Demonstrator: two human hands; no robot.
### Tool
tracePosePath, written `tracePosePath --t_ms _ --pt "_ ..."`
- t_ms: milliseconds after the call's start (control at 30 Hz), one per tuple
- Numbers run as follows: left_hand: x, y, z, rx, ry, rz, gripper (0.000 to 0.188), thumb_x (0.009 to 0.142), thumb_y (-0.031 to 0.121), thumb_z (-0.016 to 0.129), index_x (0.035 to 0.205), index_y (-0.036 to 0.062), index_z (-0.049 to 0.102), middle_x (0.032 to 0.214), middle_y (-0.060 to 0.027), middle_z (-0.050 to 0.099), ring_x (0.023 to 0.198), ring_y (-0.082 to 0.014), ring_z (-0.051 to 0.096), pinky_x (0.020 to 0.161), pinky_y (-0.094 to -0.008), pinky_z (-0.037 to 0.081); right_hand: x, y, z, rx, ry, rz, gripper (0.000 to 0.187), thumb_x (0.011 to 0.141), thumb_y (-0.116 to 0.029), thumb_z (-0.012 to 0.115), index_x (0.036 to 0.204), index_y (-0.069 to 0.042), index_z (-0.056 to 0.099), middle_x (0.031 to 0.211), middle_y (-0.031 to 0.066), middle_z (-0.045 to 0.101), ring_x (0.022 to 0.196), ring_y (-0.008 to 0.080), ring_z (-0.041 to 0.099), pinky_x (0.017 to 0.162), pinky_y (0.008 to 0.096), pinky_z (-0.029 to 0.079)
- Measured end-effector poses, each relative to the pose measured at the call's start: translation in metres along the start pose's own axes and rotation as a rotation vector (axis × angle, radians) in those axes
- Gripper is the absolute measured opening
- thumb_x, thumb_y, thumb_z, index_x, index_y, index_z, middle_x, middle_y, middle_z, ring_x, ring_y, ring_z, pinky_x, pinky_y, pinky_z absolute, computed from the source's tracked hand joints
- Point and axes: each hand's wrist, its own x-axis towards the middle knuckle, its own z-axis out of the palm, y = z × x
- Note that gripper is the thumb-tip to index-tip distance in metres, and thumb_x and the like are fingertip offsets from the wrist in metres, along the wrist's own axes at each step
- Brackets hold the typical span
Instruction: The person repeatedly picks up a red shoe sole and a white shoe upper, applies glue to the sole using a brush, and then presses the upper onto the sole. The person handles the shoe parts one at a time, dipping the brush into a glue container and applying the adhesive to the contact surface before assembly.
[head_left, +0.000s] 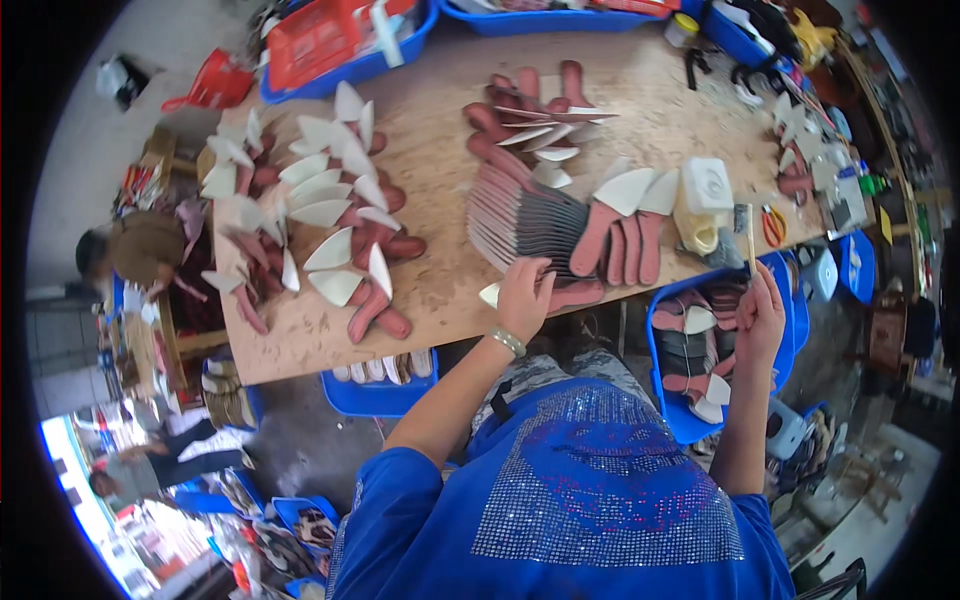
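My left hand [525,298] is at the table's near edge, fingers curled over a pink insole [580,293]. A white pointed piece [490,293] sticks out on the hand's other side. My right hand [762,318] is closed round the pale handle of a brush [751,238], whose dark bristles point up beside a translucent plastic jug [705,188] with a yellowish, cut-open lower part. Beyond my left hand, a fanned row of insoles [520,215] overlaps tightly. Several pink insoles with white toe pieces [625,190] stand between that row and the jug.
Clusters of insoles with white pieces [335,205] cover the table's [430,130] left side. Orange-handled pliers [773,226] lie right of the brush. Below the edge are blue bins [660,375] of insoles. Red and blue baskets [345,50] line the far side; another person [145,245] is at left.
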Motion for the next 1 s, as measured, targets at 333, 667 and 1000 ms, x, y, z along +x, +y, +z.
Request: tracePosePath --t_ms 333,667,1000 --pt "0.17 0.01 0.049 0.25 0.154 0.273 0.028 0.081 0.011 0.064 0.107 0.0034 0.057 0.099 -0.0169 0.057 0.096 -0.0363 0.055 0.086 -0.0448 0.043 0.005 0.008 -0.083 -0.107 0.226 0.02 0.028 0.096 -0.012 0.057 0.12 0.002 0.061 0.056 -0.0073 0.042 0.042 -0.0006 0.028 0.037 0.0175 0.019" --pt "0.355 -0.023 0.024 1.219 -0.516 0.517 0.041 0.089 0.008 0.046 0.128 0.0136 0.052 0.135 -0.0055 0.051 0.125 -0.0274 0.048 0.101 -0.0438 0.039 0.006 0.022 -0.114 -0.216 0.3 0.095 0.027 0.093 -0.009 0.06 0.117 0.003 0.062 0.075 -0.0016 0.061 0.046 -0.0015 0.034 0.039 0.0164 0.022" --pt "0.389 -0.019 0.041 1.329 -0.826 0.566 0.045 0.076 0.03 0.071 0.114 0.0077 0.063 0.118 -0.013 0.061 0.113 -0.0276 0.057 0.092 -0.0421 0.045 0.026 0.044 -0.104 -0.699 0.178 0.069 0.024 0.088 -0.014 0.065 0.106 0.002 0.069 0.087 0.0051 0.068 0.079 0.0095 0.061 0.072 0.0235 0.048"
